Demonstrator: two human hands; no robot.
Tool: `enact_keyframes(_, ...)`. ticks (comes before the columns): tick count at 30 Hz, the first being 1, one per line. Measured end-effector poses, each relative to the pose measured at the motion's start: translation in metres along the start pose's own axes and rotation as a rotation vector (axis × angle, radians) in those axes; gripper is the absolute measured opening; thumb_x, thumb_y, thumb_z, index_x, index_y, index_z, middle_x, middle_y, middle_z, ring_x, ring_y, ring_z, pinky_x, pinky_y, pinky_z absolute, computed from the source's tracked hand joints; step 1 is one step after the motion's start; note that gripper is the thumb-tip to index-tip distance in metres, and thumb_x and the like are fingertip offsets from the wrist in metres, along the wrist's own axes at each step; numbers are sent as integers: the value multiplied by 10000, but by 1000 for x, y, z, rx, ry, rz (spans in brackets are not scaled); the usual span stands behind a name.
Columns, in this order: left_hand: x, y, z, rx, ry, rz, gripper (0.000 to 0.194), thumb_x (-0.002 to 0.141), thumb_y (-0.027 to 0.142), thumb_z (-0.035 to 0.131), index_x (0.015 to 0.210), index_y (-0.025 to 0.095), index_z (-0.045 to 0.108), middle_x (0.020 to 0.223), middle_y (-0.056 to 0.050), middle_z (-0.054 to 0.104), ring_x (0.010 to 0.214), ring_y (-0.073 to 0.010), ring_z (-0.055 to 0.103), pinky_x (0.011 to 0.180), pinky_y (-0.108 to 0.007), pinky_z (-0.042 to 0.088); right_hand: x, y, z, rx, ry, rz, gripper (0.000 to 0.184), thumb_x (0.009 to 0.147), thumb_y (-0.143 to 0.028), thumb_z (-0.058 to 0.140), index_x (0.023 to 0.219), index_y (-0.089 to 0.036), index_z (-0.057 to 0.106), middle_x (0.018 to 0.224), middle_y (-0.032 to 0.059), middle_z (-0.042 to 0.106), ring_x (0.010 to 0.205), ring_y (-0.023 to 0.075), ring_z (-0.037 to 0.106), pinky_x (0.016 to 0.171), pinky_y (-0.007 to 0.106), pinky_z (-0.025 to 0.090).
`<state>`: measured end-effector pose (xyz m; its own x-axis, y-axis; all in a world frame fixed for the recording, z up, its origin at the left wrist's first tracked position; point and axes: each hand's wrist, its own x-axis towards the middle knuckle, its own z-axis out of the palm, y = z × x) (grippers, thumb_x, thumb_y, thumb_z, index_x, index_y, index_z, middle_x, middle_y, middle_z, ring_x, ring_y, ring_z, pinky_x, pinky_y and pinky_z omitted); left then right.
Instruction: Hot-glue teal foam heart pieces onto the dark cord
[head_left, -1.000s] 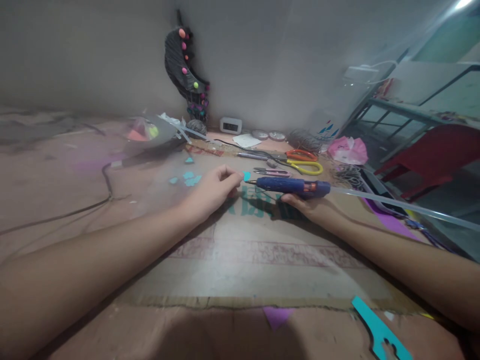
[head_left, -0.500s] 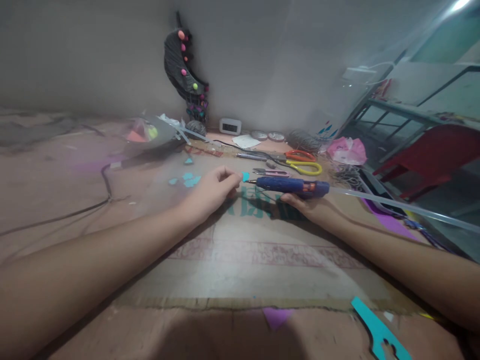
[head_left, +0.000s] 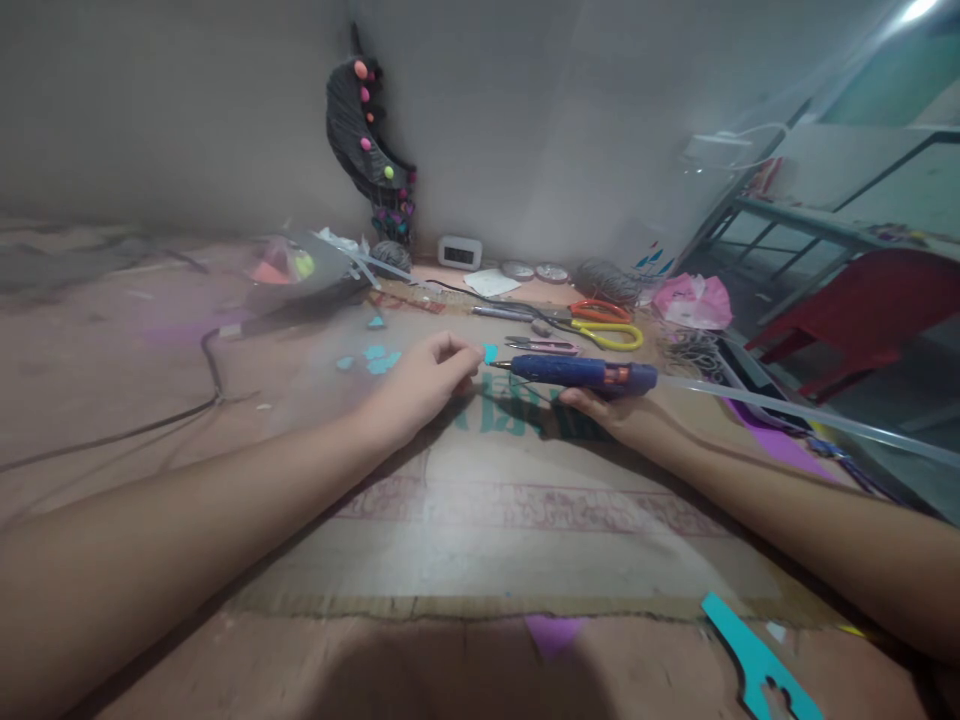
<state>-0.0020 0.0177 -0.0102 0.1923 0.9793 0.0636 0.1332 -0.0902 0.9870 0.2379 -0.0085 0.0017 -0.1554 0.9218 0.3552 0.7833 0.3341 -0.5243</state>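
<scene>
Frame centre: left hand pinches turquoise piece at tip of hot-glue gun, gripped by right hand. Thread snips lie just above gun; yellow-handled scissors beyond; cut-outs left.

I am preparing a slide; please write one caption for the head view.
Left hand holds a small turquoise piece near the tip of a blue glue gun in the right hand.

No legible text, green characters (partly hidden) on the board
</scene>
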Motion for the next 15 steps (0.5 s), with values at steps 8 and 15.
enact_keyframes(8,1,-2,-1,6,-2,-9,205,811,371,598,714,203,534,611,32,530,534,-101,454,504,-235,310,1,-5,-2,45,-33,34,285,771,-548,646,842,-273,670,874,31,753,815,276,717,766,390,606)
enact_keyframes(15,-1,1,1,-3,7,-6,203,801,351,602,693,197,528,616,31,522,560,-103,463,532,-234,332,0,0,0,6,-14,40,299,785,-553,642,834,-261,679,844,35,751,811,284,719,762,398,605)
